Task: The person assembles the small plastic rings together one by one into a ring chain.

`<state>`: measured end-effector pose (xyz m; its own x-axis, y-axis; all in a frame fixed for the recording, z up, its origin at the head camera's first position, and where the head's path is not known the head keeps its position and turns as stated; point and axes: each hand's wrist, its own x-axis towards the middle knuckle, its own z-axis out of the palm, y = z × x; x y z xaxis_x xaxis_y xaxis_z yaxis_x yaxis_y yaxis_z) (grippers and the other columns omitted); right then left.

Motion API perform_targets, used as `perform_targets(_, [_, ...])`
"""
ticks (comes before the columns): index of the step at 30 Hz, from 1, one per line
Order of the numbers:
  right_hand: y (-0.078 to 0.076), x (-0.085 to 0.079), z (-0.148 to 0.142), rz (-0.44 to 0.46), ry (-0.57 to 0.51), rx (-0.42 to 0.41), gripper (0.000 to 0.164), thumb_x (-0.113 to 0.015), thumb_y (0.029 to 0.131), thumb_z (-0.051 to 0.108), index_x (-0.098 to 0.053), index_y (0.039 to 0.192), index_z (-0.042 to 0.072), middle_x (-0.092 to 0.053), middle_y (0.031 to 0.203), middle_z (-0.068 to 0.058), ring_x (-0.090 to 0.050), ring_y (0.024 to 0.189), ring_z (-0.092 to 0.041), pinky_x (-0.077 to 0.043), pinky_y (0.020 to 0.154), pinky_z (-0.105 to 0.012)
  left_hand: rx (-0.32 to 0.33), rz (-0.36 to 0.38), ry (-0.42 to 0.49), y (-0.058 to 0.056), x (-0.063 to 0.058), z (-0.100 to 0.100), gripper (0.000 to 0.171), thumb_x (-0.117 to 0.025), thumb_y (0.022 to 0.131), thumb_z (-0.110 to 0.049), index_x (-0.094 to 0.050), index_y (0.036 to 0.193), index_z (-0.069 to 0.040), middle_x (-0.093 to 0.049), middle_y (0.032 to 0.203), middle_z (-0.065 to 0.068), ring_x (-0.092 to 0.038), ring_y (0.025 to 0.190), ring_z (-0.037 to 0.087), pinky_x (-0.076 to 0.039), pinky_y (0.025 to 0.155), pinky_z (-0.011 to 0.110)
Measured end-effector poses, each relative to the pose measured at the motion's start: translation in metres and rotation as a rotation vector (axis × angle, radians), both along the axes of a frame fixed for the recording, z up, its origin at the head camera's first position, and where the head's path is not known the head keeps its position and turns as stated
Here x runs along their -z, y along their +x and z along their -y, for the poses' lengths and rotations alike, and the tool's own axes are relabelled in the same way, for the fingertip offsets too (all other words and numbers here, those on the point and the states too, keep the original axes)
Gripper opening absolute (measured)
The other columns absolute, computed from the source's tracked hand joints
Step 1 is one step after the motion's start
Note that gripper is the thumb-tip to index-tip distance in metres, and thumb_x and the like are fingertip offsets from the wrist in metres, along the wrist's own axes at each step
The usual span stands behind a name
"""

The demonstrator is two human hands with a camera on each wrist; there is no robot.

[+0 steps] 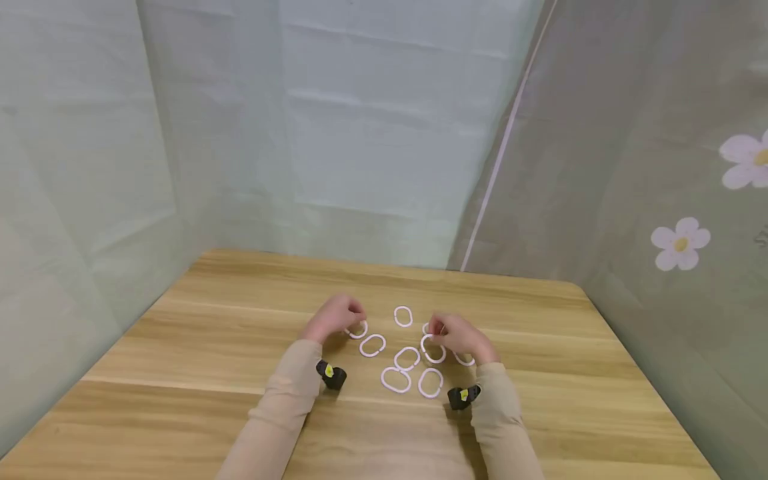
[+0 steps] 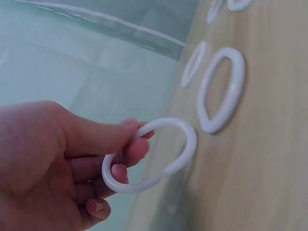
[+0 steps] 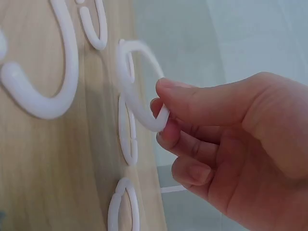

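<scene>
Table (image 1: 564, 373) — on it, rings (image 1: 403, 369), most between left hand (image 1: 337, 316) and right hand (image 1: 461, 335), one farthest back; behind table — curtain (image 1: 372, 133)

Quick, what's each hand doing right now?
Left hand: closed, pinching a white ring.
Right hand: closed, pinching another white ring.

Blurry ring (image 3: 132, 98) in R hand (image 3: 236, 137), partial flower (image 1: 746, 159) @ head-cam R edge

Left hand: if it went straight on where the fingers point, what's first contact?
Probably the tabletop, with the pinched white ring leading the left hand. The nearest loose ring looks off to one side of that line, though depth is hard to judge.
</scene>
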<state>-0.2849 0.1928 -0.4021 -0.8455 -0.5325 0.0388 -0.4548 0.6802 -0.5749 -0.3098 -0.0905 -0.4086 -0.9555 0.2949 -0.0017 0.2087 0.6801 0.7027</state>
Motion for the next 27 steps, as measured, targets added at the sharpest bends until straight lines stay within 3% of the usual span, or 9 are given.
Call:
perform_targets(6, [0.0,-0.004,-0.002,0.001,-0.035,0.007,0.006,-0.062,0.089,0.001,-0.059,0.094,-0.001,-0.061,0.084,-0.011,-0.053,0.077,-0.013,-0.044,0.068,-0.024,0.026,0.005,0.069,0.001,-0.01,-0.004,0.016,-0.063,0.092,-0.011,-0.071,0.099,0.001,-0.073,0.086,0.011,-0.065,0.079,0.016,-0.051,0.078,0.03])
perform_targets(14, [0.0,-0.006,0.004,0.072,-0.144,0.08,0.012,-0.057,0.094,0.005,-0.061,0.101,-0.004,-0.062,0.092,-0.019,-0.058,0.075,-0.017,-0.049,0.066,-0.029,0.046,-0.045,0.141,0.002,-0.017,-0.012,0.019,-0.062,0.093,-0.01,-0.071,0.106,0.0,-0.073,0.087,0.011,-0.067,0.085,0.024,-0.048,0.073,0.026])
perform_targets(19, [-0.003,-0.007,0.008,0.156,-0.307,0.128,0.019,-0.054,0.095,0.002,-0.057,0.109,-0.011,-0.059,0.097,-0.028,-0.054,0.066,-0.014,-0.047,0.059,-0.028,0.026,-0.084,0.197,0.005,-0.025,-0.021,0.02,-0.06,0.094,-0.011,-0.07,0.108,0.001,-0.07,0.093,0.018,-0.062,0.076,0.016,-0.046,0.066,0.024])
perform_targets(23, [-0.005,-0.009,0.014,0.229,-0.458,0.201,0.024,-0.053,0.096,0.003,-0.054,0.115,-0.012,-0.057,0.086,-0.018,-0.051,0.061,-0.012,-0.042,0.054,-0.023,0.019,-0.052,0.306,0.007,-0.029,-0.025,0.02,-0.06,0.094,-0.008,-0.067,0.108,0.005,-0.069,0.09,0.02,-0.059,0.067,0.012,-0.052,0.066,0.032])
perform_targets(27, [-0.006,-0.012,0.022,0.291,-0.576,0.252,0.03,-0.052,0.096,0.004,-0.05,0.119,-0.015,-0.054,0.076,-0.002,-0.051,0.058,-0.007,-0.041,0.053,-0.019,0.048,-0.042,0.369,0.009,-0.031,-0.026,0.021,-0.06,0.093,-0.005,-0.065,0.109,0.008,-0.07,0.091,0.02,-0.062,0.067,0.009,-0.055,0.078,0.047])
